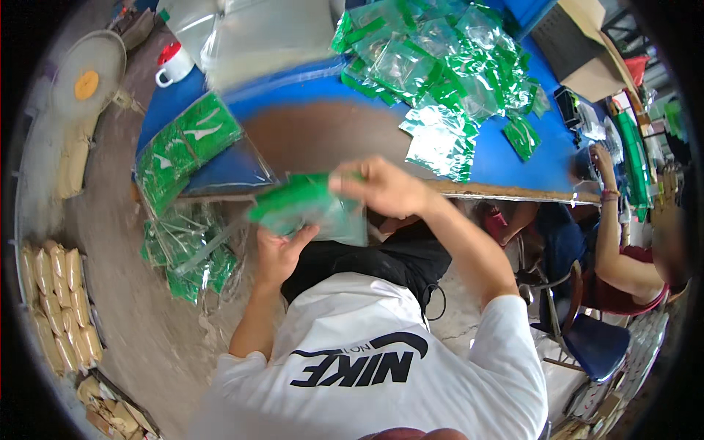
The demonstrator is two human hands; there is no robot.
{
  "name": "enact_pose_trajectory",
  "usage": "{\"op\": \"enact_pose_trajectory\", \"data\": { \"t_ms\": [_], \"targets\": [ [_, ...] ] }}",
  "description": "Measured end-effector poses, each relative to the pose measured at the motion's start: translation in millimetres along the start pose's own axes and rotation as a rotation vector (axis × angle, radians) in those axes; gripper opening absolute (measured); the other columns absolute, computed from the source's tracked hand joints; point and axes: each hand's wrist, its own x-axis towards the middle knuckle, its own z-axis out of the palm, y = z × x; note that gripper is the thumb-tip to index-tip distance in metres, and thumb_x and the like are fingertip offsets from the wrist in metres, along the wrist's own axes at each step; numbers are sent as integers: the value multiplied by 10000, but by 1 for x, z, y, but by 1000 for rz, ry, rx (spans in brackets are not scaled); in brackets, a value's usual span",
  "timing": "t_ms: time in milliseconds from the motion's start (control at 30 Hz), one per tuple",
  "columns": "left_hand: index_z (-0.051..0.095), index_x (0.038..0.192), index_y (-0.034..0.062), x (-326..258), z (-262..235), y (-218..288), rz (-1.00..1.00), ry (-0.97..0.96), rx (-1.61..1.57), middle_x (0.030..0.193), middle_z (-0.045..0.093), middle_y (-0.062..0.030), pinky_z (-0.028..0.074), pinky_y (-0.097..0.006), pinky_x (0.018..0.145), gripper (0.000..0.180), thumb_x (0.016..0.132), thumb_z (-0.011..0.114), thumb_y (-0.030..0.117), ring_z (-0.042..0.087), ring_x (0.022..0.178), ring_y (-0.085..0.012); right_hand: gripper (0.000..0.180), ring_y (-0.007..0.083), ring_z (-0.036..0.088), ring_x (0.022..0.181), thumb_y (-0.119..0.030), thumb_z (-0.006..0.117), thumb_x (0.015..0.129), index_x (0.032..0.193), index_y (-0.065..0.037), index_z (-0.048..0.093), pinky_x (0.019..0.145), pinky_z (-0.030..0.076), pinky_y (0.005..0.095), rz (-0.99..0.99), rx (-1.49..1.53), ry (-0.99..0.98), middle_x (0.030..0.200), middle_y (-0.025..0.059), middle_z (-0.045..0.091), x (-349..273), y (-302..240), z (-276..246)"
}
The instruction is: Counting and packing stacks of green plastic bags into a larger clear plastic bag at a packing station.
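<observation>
Over my lap, in front of the table edge, my left hand (279, 253) grips a clear plastic bag with a green band (297, 196) from below, thumb on its near side. There may be more than one bag in the bunch; motion blur hides this. My right hand (385, 187) is at the bag's upper right corner, fingers curled and pinching the green edge. To the left, a stack of flat green and clear bags (192, 139) lies on the table's left corner. Several filled green-and-clear bags (447, 59) form a heap on the far right of the table.
The blue table (308, 81) has a worn brown front. A red-lidded white mug (174, 64) and a large clear plastic sheet (264, 40) sit at the back left. More green bags (194, 257) lie low on the left. At right, another person's arm (612, 242) reaches the table beside a chair (598, 341).
</observation>
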Motion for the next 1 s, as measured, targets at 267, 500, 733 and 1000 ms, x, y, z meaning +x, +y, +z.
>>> {"op": "enact_pose_trajectory", "data": {
  "t_ms": [267, 500, 733, 1000],
  "targets": [
    [503, 1386, 20, -6, 11, -30, -382, 131, -672, 1316, 600, -102, 423, -440, 1073, 515, 905, 688, 15, 565, 1231, -225, 811, 459, 376, 1376, -681, 540, 891, 1280, 31, 562, 1103, 257, 684, 17, -1423, 852, 1424, 312, 449, 91, 94, -92],
    [374, 1490, 87, -32, 5, -51, -813, 22, -1229, 1526, 407, -197, 221, -713, 1155, 674, 910, 706, 176, 320, 1463, -383, 386, 401, 392, 1399, -51, 546, 891, 1277, -34, 552, 1163, 283, 592, -233, -1117, 432, 1442, 155, 505, 3, 67, 1],
    [445, 1431, 110, -7, -2, -25, -725, 109, -1170, 1482, 489, -108, 160, -757, 1144, 554, 936, 689, 166, 340, 1463, -342, 296, 401, 461, 1355, 103, 542, 787, 1052, -22, 583, 1160, 346, 532, -347, -768, 297, 1336, 140, 592, -15, 59, 2],
    [554, 1293, 73, -3, 11, -31, -719, 103, -563, 1230, 645, -60, 560, -391, 905, 362, 953, 670, 121, 662, 1072, -188, 228, 397, 573, 1200, 7, 603, 865, 1091, -10, 621, 1051, 428, 529, -156, -409, 247, 1156, 169, 659, 21, 47, -27]
  ]
}}
